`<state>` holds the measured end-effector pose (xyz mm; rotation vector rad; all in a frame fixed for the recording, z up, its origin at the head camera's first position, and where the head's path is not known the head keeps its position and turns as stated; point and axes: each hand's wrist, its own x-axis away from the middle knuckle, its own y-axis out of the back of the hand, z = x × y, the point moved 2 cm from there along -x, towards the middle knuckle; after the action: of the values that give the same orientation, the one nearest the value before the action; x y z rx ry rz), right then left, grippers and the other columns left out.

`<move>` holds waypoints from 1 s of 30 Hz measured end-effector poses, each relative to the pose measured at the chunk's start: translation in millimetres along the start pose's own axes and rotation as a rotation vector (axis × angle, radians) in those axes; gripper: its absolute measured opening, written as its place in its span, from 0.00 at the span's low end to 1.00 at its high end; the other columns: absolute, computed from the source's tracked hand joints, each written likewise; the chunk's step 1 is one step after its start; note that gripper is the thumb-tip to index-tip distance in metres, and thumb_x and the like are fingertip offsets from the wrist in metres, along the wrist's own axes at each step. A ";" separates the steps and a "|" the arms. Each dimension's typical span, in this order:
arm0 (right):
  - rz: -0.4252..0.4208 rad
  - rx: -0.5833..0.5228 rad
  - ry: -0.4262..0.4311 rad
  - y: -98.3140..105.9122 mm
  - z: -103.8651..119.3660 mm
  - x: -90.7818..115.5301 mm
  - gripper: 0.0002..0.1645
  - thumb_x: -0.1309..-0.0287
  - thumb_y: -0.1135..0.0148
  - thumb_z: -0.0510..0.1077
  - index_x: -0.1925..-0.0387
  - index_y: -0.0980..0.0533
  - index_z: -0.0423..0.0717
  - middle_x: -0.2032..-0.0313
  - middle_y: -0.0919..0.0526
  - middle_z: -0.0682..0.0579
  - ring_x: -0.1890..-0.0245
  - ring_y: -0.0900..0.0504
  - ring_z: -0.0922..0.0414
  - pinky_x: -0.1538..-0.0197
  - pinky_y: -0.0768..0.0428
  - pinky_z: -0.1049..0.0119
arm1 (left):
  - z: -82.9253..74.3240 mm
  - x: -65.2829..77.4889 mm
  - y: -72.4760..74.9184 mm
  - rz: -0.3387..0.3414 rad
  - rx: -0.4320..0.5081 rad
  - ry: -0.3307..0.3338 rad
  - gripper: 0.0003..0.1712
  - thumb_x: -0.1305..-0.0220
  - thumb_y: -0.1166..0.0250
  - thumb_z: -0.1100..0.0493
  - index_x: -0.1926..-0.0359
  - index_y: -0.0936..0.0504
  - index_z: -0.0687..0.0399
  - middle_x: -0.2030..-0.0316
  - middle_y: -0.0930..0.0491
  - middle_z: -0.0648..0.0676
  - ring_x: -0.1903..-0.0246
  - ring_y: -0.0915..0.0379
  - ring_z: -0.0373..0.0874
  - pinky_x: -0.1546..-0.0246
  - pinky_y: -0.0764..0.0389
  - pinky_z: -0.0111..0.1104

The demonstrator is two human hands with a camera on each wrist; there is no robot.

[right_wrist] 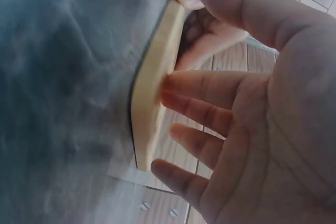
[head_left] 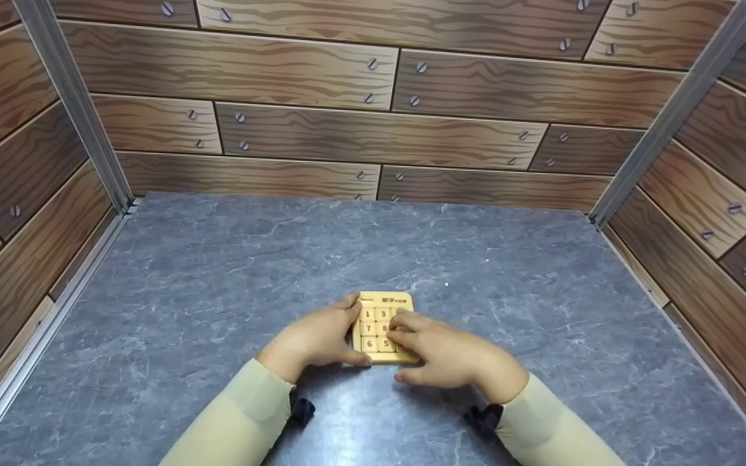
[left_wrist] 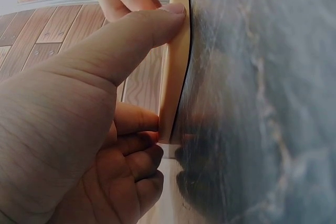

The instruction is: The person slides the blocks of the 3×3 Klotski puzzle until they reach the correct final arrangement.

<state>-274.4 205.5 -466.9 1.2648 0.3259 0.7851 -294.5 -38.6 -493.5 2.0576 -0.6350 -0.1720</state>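
Note:
A small yellow wooden number slide puzzle (head_left: 379, 357) lies flat on the table, with square tiles (head_left: 368, 328) marked 1, 3, 7, 8, 6 and 5 showing. My left hand (head_left: 321, 333) holds its left side, thumb on the near edge and a finger by the far left corner. In the left wrist view the thumb presses against the puzzle's side (left_wrist: 177, 61). From the right, my right hand (head_left: 445, 353) reaches over the puzzle and covers the right-hand tiles. Its fingertips touch the face, as the right wrist view shows beside the wooden edge (right_wrist: 147, 98); its fingers are extended.
The grey-blue marbled tabletop (head_left: 269, 259) spreads around the puzzle. Wood-plank patterned walls (head_left: 308, 129) stand at the back and both sides, with metal posts (head_left: 684, 97) at the corners. Dark bands (head_left: 302, 408) sit at both wrists.

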 end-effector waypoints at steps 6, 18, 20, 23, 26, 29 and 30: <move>0.040 -0.033 -0.050 6.5 1.3 8.6 0.47 0.25 0.30 0.63 0.16 0.29 0.44 0.11 0.36 0.44 0.09 0.42 0.37 0.08 0.41 0.34 | 0.6 -0.5 -1.4 0.002 -0.005 0.005 0.67 0.37 0.16 0.37 0.11 0.41 0.64 0.09 0.47 0.62 0.11 0.43 0.62 0.09 0.38 0.52; 0.045 0.010 -0.028 16.3 10.0 17.6 0.32 0.26 0.29 0.61 0.35 0.12 0.42 0.25 0.19 0.47 0.22 0.21 0.42 0.17 0.24 0.37 | 0.8 -3.1 -1.3 0.010 0.008 0.012 0.67 0.36 0.16 0.37 0.11 0.41 0.63 0.08 0.48 0.61 0.11 0.42 0.62 0.09 0.35 0.52; 0.045 0.006 -0.051 15.1 6.9 16.4 0.36 0.26 0.29 0.61 0.29 0.15 0.42 0.20 0.23 0.45 0.17 0.26 0.39 0.14 0.28 0.35 | 0.7 -3.0 -1.2 0.010 0.006 0.014 0.67 0.36 0.16 0.37 0.11 0.41 0.62 0.08 0.48 0.61 0.11 0.42 0.62 0.09 0.36 0.52; 0.044 -0.012 -0.089 13.0 1.0 13.9 0.42 0.26 0.29 0.61 0.21 0.23 0.42 0.14 0.30 0.44 0.12 0.36 0.37 0.10 0.36 0.33 | 0.6 -2.9 -1.3 0.014 0.002 0.017 0.67 0.37 0.16 0.37 0.11 0.41 0.62 0.08 0.48 0.61 0.11 0.43 0.62 0.09 0.36 0.52; 0.047 -0.017 -0.113 11.9 -1.7 12.5 0.45 0.25 0.29 0.61 0.18 0.26 0.43 0.12 0.33 0.46 0.09 0.41 0.38 0.09 0.41 0.31 | 0.6 -2.9 -1.1 0.016 0.001 0.017 0.67 0.36 0.16 0.37 0.11 0.41 0.63 0.08 0.48 0.61 0.11 0.43 0.62 0.09 0.37 0.51; 0.049 -0.003 -0.116 11.6 -0.1 13.4 0.46 0.25 0.30 0.62 0.18 0.27 0.43 0.12 0.34 0.46 0.09 0.42 0.39 0.09 0.41 0.31 | 0.7 -2.9 -1.0 0.017 0.004 0.017 0.67 0.36 0.16 0.38 0.11 0.41 0.63 0.08 0.48 0.61 0.11 0.43 0.61 0.09 0.37 0.51; 0.048 0.002 -0.112 11.7 1.5 14.1 0.46 0.26 0.30 0.63 0.17 0.27 0.43 0.12 0.35 0.46 0.09 0.41 0.40 0.09 0.41 0.32 | 0.8 -2.8 -1.0 0.016 0.003 0.017 0.67 0.36 0.16 0.37 0.11 0.41 0.63 0.08 0.48 0.61 0.11 0.43 0.61 0.09 0.37 0.51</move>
<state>-267.6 215.1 -452.8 1.3171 0.2064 0.7517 -296.8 -37.3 -495.0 2.0540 -0.6418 -0.1441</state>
